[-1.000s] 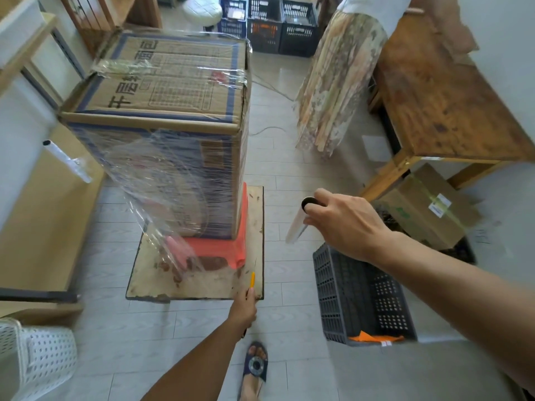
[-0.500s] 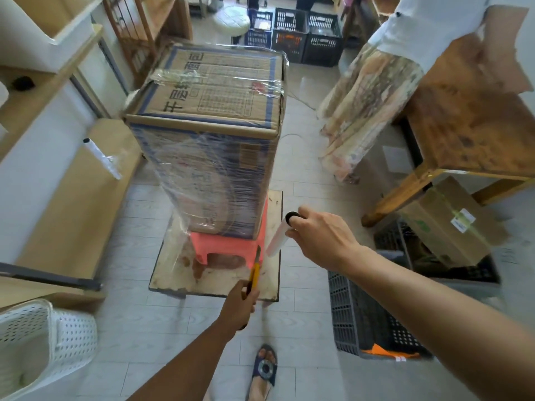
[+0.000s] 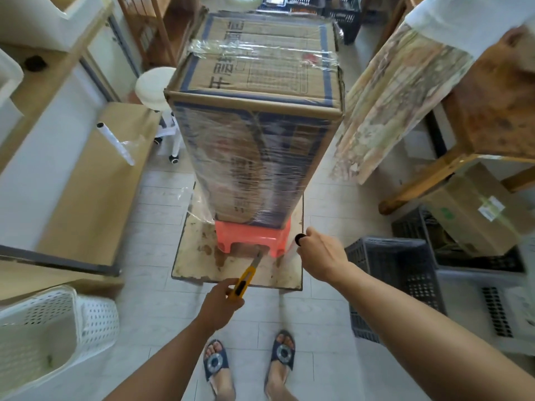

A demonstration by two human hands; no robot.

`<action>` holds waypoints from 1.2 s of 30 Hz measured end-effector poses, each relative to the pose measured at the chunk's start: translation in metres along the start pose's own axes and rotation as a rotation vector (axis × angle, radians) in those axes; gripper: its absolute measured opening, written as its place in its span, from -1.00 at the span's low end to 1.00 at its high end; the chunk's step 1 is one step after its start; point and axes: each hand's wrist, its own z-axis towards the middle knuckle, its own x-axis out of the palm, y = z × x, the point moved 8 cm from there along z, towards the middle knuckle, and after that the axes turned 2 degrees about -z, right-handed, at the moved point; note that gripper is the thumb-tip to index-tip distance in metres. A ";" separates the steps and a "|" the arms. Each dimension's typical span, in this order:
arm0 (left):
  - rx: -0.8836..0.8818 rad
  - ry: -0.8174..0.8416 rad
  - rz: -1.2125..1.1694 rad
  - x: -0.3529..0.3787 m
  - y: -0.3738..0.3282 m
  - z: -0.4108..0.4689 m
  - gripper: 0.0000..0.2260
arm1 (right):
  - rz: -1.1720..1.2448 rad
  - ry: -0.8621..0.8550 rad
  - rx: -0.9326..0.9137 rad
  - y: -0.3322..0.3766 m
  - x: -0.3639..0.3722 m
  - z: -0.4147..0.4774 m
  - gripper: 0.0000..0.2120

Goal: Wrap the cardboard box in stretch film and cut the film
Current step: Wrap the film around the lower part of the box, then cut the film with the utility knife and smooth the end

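The left hand (image 3: 217,303) is curling its fingers (image 3: 224,287) tight around a yellow utility knife (image 3: 244,277), its blade (image 3: 257,258) pushed out and pointing up and away toward the foot of the box. Just to the right of it, the right hand (image 3: 322,259) is closing its fingers (image 3: 314,237) around the stretch film roll (image 3: 298,243), whose dark core end is showing above the knuckles; the film running from roll to box is too clear and blurred to trace with certainty.

Just beyond both hands, the cardboard box (image 3: 254,117) is standing tall on an orange plastic stool (image 3: 252,237), which is sitting on a stained board (image 3: 240,264) on the tiled floor. Film is already covering the box's near face from just under the top edge to the base, and a band is crossing the top.

I judge the wrapping as essentially done, with the cut the step in hand: the blade is hovering near the roll but not visibly through any film yet. Off to the far left, a second film roll (image 3: 115,143) is leaning on flat cardboard.
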 end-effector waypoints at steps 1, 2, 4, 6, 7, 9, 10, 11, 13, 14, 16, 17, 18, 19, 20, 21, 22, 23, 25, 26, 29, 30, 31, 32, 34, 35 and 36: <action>0.002 0.006 0.024 -0.002 0.003 0.006 -0.67 | 0.001 0.011 0.026 -0.002 0.007 0.002 -0.89; 0.012 0.004 0.050 -0.004 0.004 0.014 -0.70 | 0.001 0.018 0.049 -0.005 0.014 0.003 -0.88; 0.026 -0.010 0.102 -0.009 0.009 0.032 -0.74 | 0.010 0.025 0.084 -0.010 0.025 0.008 -0.87; 0.028 0.000 0.151 -0.013 0.014 0.051 -0.79 | 0.027 0.021 0.110 -0.014 0.033 0.011 -0.83; 0.024 0.008 0.188 -0.016 0.017 0.059 -0.80 | 0.036 0.014 0.119 -0.016 0.036 0.012 -0.80; 0.001 0.017 0.273 -0.024 0.024 0.077 -0.81 | 0.052 -0.012 0.148 -0.018 0.040 0.013 -0.76; -0.007 0.024 0.308 -0.029 0.029 0.085 -0.80 | 0.058 -0.028 0.166 -0.020 0.042 0.013 -0.75; -0.012 0.035 0.347 -0.032 0.033 0.092 -0.78 | 0.061 -0.042 0.180 -0.021 0.044 0.013 -0.74; -0.018 0.060 0.426 -0.037 0.041 0.104 -0.76 | 0.052 -0.052 0.196 -0.021 0.049 0.013 -0.73; -0.017 0.064 0.440 -0.039 0.043 0.109 -0.74 | 0.046 -0.050 0.194 -0.019 0.050 0.012 -0.73; -0.008 0.055 0.432 -0.043 0.044 0.115 -0.73 | 0.056 -0.057 0.197 -0.017 0.053 0.011 -0.74; 0.001 0.051 0.424 -0.043 0.043 0.116 -0.74 | 0.062 -0.064 0.204 -0.016 0.054 0.012 -0.74; 0.002 0.057 0.414 -0.043 0.043 0.117 -0.76 | 0.062 -0.067 0.212 -0.016 0.054 0.011 -0.73; 0.002 0.067 0.398 -0.043 0.043 0.116 -0.80 | 0.064 -0.062 0.219 -0.014 0.054 0.011 -0.72; -0.002 0.079 0.382 -0.043 0.042 0.114 -0.83 | 0.071 -0.055 0.227 -0.013 0.053 0.011 -0.71; -0.002 0.088 0.368 -0.043 0.042 0.111 -0.83 | 0.078 -0.044 0.234 -0.012 0.052 0.010 -0.70; 0.001 0.093 0.359 -0.043 0.041 0.109 -0.79 | 0.082 -0.031 0.239 -0.011 0.051 0.009 -0.68; 0.016 0.097 0.359 -0.043 0.038 0.108 -0.75 | 0.084 -0.019 0.241 -0.010 0.050 0.009 -0.66; 0.070 0.097 0.353 -0.045 0.028 0.104 -0.67 | 0.085 0.001 0.229 -0.009 0.048 0.009 -0.63; 0.100 0.101 0.348 -0.045 0.022 0.102 -0.64 | 0.087 0.004 0.218 -0.009 0.046 0.008 -0.63; 0.194 0.108 0.361 -0.047 -0.003 0.091 -0.57 | 0.113 -0.005 0.195 -0.009 0.040 0.005 -0.61; 0.217 0.112 0.374 -0.049 -0.011 0.086 -0.56 | 0.126 -0.009 0.192 -0.008 0.037 0.003 -0.61; 0.237 0.119 0.384 -0.051 -0.017 0.079 -0.55 | 0.141 -0.015 0.189 -0.007 0.036 0.000 -0.61; 0.247 0.128 0.405 -0.053 -0.021 0.073 -0.55 | 0.156 -0.023 0.187 -0.007 0.033 -0.003 -0.61; 0.277 0.141 0.441 -0.060 -0.027 0.061 -0.55 | 0.185 -0.036 0.189 -0.006 0.030 -0.010 -0.60; 0.302 0.147 0.457 -0.064 -0.031 0.054 -0.56 | 0.192 -0.047 0.188 -0.005 0.028 -0.013 -0.58; 0.334 0.150 0.491 -0.068 -0.038 0.046 -0.56 | 0.196 -0.061 0.190 -0.004 0.024 -0.017 -0.55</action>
